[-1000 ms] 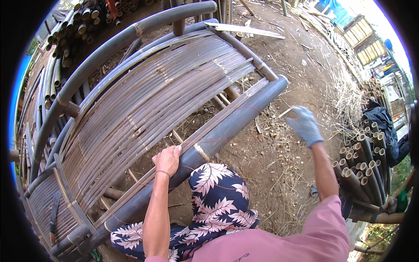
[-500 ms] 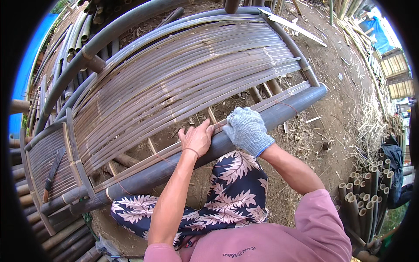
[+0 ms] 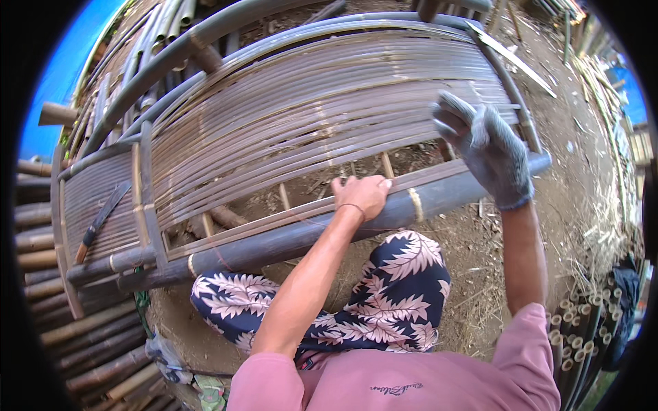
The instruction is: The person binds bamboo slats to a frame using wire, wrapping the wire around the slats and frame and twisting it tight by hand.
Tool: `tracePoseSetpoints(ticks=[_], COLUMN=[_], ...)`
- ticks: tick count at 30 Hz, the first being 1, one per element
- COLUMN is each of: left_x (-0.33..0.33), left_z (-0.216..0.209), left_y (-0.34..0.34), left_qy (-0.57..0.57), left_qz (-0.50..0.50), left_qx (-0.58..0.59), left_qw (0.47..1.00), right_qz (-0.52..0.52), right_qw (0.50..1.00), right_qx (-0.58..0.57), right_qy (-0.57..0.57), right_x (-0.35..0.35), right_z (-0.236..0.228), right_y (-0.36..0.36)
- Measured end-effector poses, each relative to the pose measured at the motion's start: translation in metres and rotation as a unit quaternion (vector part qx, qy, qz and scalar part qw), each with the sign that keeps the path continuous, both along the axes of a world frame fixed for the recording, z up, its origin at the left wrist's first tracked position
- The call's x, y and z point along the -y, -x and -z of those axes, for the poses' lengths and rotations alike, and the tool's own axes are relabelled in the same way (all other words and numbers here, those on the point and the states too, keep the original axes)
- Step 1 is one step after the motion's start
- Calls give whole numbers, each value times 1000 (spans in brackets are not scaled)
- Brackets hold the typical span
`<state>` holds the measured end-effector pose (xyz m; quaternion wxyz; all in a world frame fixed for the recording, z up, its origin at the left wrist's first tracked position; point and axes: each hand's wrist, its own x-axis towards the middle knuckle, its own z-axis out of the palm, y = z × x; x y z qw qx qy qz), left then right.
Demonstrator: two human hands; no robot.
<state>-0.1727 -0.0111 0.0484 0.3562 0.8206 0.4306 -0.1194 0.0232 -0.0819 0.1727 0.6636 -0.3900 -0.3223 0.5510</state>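
A dark bamboo bench lies across in front of me, its seat of long thin bamboo slats [image 3: 274,137] running left to right. Along its near side is a thick bamboo pole [image 3: 308,236] with a narrow bamboo strip [image 3: 267,222] beside it. My bare left hand [image 3: 363,195] is closed over that strip near mid-length, its fingertips bent over the far edge. My right hand [image 3: 490,154], in a grey knit glove, is raised above the bench's right end, palm partly showing and fingers loosely apart. A thin reddish cord [image 3: 218,253] hangs around the pole at the left.
A large knife [image 3: 103,222] rests on the bench's left section. Bamboo poles [image 3: 103,363] are stacked at the left, with more [image 3: 154,31] behind the bench. Cut bamboo tubes [image 3: 579,335] stand at the lower right. A pale split strip [image 3: 514,58] lies across the far right corner.
My right hand has lifted off the near pole, rising up and to the right, its closed fingers now loosened. My left hand stays on the strip. The whole view has shifted.
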Motion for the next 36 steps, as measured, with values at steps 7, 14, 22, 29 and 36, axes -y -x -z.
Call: tracePoseSetpoints(ticks=[7, 14, 22, 29, 36], left_x=[13, 3, 12, 24, 19], left_z=[3, 9, -4, 19, 29], left_y=[-5, -9, -2, 2, 9], left_qy=[-50, 0, -9, -226, -313], left_qz=[-58, -58, -65, -43, 26], left_qx=[7, 7, 7, 208, 279], left_qw=[997, 998, 998, 951, 907], right_qz=[-239, -121, -148, 349, 357], right_qw=[469, 662, 748, 862, 569], right_qx=[850, 727, 635, -112, 521], right_qy=[-5, -135, 120, 350, 526], right_x=[58, 72, 128, 278, 309], right_z=[60, 87, 59, 141, 153], right_y=[-41, 69, 31, -7, -70])
